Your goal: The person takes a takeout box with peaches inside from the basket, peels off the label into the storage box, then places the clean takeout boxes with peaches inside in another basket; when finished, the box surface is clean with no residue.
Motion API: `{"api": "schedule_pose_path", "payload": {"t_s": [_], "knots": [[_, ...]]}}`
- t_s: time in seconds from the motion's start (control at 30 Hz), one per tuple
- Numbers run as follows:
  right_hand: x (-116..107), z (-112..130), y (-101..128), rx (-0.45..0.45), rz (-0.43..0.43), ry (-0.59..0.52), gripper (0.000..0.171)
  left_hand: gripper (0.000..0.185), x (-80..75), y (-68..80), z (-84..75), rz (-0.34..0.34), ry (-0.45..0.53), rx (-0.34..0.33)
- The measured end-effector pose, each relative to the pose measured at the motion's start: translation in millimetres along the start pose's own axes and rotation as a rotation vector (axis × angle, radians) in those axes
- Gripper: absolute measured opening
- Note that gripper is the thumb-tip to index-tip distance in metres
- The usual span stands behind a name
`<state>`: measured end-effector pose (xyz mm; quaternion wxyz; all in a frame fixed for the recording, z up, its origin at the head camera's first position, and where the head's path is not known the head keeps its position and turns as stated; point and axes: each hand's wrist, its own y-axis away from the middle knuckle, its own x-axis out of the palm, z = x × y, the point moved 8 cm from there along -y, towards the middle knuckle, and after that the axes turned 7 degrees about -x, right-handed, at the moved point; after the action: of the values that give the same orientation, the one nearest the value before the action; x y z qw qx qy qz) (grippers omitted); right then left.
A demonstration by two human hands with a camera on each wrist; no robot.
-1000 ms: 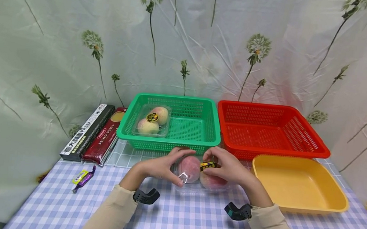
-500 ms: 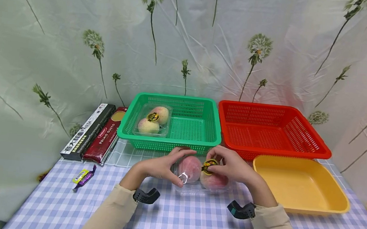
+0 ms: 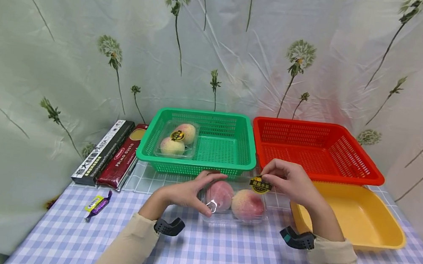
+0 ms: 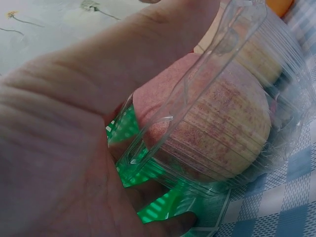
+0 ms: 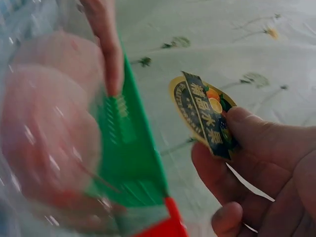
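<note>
A clear plastic box [image 3: 222, 219] with two pink-yellow peaches [image 3: 248, 204] stands on the table, just in front of the green basket. My left hand [image 3: 186, 192] grips its left end, thumb at the front and fingers behind; in the left wrist view the box wall [image 4: 202, 143] lies between them. Between thumb and forefinger my right hand [image 3: 295, 184] pinches a black and gold round sticker [image 5: 202, 114] with printed fruit. The sticker is off the box and held up at its back right.
Behind stand a green basket [image 3: 195, 163] with another box of peaches [image 3: 177, 139], and a red basket [image 3: 320, 176]. A yellow tray [image 3: 360, 218] lies right. Spaghetti packs [image 3: 122, 155], a black pasta box [image 3: 103, 151] and wrapped sweets [image 3: 98, 207] lie left.
My right hand has moved right and back, carrying the sticker away from above the right peach, which now shows uncovered. My left hand has stayed on the box.
</note>
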<state>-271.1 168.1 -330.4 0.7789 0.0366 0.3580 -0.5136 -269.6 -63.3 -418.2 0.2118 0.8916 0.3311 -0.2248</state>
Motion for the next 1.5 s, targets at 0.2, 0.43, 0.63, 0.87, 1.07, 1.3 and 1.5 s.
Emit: {"api": "schedule_pose_path", "payload": {"t_s": [0.2,0.43,0.63,0.87,1.07,1.3,1.5], "knots": [[-33.4,-4.6,14.1,0.020,-0.043,0.137,0.006,0.101,0.2,0.2,-1.6,0.001,0.000,0.009],[-65.9,-22.1,32.5,0.142,-0.063,0.218,0.017,0.101,0.1,-0.6,0.0,0.000,-0.004,0.005],[-80.6,-36.7,45.5,0.190,-0.018,0.286,0.013,0.101,0.2,0.0,-1.5,0.006,-0.009,0.008],[-84.0,-56.8,59.9,0.310,0.136,0.251,0.022,0.101,0.1,-0.4,-1.3,0.003,-0.009,0.003],[-75.2,-77.0,69.0,0.383,0.240,0.098,0.030,0.100,-0.6,-0.8,0.8,-0.002,-0.007,-0.001],[-64.0,-100.2,73.3,0.424,0.299,-0.017,0.032,0.100,-0.6,-0.6,1.4,-0.003,-0.004,-0.001],[-57.8,-114.8,79.0,0.470,0.311,-0.094,0.038,0.101,-0.1,-1.3,1.3,-0.002,-0.006,0.000]]}}
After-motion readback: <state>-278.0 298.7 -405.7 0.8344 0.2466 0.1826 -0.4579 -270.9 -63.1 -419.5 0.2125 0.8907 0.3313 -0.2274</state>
